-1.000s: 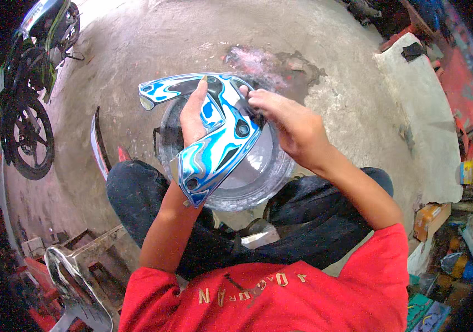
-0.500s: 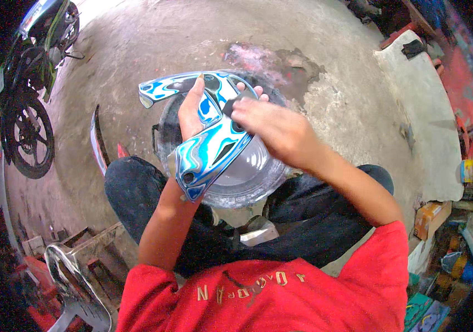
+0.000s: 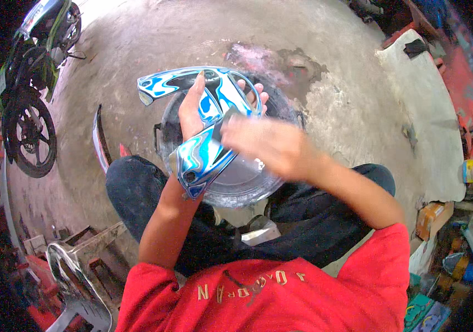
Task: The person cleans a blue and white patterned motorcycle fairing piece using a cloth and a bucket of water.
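Observation:
A curved motorcycle body panel (image 3: 229, 88) with blue, white and grey swirls is held above a dark basin (image 3: 250, 193). My left hand (image 3: 191, 108) grips it from beneath, with the thumb on its face and the fingertips showing past the far right edge. Smeared by motion, my right hand (image 3: 272, 145) presses a small dark grey piece of sandpaper (image 3: 226, 119) against the middle of the panel. Its fingers are bent around the sandpaper, and part of the lower arm of the panel lies hidden under them.
A motorcycle (image 3: 30, 122) stands at the far left. Beside my left knee lies a thin curved panel (image 3: 100, 138). A chair-like metal frame (image 3: 73, 282) is at lower left. On the right are a pale sheet (image 3: 422, 116), a cardboard box (image 3: 431, 218) and clutter.
My right hand has slid with the sandpaper toward the lower left along the panel. The left hand and the panel have hardly moved.

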### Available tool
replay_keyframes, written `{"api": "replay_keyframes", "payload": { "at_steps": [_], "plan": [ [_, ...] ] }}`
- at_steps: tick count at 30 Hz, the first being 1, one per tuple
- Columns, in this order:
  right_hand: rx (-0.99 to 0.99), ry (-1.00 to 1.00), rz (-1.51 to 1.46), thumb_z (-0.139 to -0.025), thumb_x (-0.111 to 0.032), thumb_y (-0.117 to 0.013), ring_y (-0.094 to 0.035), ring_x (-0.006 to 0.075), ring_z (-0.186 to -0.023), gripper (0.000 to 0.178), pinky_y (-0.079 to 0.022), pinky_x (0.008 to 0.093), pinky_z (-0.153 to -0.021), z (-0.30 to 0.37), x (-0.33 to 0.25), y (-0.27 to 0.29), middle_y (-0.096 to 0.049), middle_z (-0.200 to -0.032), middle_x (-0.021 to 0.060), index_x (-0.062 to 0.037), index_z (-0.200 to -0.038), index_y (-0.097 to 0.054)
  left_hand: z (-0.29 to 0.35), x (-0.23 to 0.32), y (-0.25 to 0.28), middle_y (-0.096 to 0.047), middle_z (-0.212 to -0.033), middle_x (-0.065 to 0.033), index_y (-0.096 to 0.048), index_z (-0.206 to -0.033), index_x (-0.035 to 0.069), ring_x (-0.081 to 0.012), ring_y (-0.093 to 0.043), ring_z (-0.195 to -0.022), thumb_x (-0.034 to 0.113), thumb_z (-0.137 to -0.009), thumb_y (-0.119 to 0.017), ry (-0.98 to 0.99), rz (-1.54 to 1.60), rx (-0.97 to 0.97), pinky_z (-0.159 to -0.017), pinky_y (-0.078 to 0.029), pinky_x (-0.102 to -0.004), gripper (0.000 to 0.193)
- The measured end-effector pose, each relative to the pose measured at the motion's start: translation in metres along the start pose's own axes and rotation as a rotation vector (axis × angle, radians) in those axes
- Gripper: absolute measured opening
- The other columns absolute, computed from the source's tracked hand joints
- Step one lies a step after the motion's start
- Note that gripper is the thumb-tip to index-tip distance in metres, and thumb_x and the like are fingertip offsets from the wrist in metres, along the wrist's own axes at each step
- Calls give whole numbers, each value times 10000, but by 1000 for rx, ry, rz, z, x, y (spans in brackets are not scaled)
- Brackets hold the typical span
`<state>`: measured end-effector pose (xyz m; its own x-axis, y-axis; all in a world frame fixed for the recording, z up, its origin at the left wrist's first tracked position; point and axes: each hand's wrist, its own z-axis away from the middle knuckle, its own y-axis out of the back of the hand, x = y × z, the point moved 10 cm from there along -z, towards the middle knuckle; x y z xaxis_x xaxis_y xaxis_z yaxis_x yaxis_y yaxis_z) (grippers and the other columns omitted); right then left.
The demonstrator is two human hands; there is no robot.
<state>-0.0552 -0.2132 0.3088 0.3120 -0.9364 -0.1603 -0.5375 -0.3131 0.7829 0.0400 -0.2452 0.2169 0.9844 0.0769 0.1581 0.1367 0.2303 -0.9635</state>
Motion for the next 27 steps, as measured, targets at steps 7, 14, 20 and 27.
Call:
{"api": "replay_keyframes", "payload": {
  "at_steps": [7,14,20,27],
  "plan": [
    [11,123,-17,-889,-115,-601,-652,288,-1196,371,-529,401,-1019,2,-37,-7,-667,-1279,162,-12,-1241,-658,-7,-3,0,-633,-1214,-245,-565,-1186,-80,-444,-575,-1201,487,-957,-609,33,69,-73,-1096,-429,-572,613],
    [-13,-10,82,-871,-100,-612,-640,298,-1221,395,-521,411,-1036,0,-7,-7,-663,-1297,163,1,-1250,-658,1,-6,-6,-624,-1231,-269,-579,-1175,-99,-430,-579,-1213,485,-960,-606,60,132,-63,-1096,-436,-566,623],
    [4,-91,61,-873,-132,-622,-649,306,-1205,382,-531,414,-1028,1,23,2,-668,-1281,173,-14,-1233,-669,-2,-2,-7,-593,-1289,-316,-576,-1211,-96,-448,-549,-1264,455,-954,-600,13,3,-97,-1121,-408,-563,608],
    [6,124,-13,-894,-105,-596,-663,294,-1182,360,-540,411,-1007,7,-30,-7,-668,-1287,163,-15,-1236,-668,-5,-8,-10,-589,-1296,-307,-577,-1223,-79,-449,-544,-1266,442,-955,-596,54,71,-116,-1134,-398,-557,586]
  ]
}}
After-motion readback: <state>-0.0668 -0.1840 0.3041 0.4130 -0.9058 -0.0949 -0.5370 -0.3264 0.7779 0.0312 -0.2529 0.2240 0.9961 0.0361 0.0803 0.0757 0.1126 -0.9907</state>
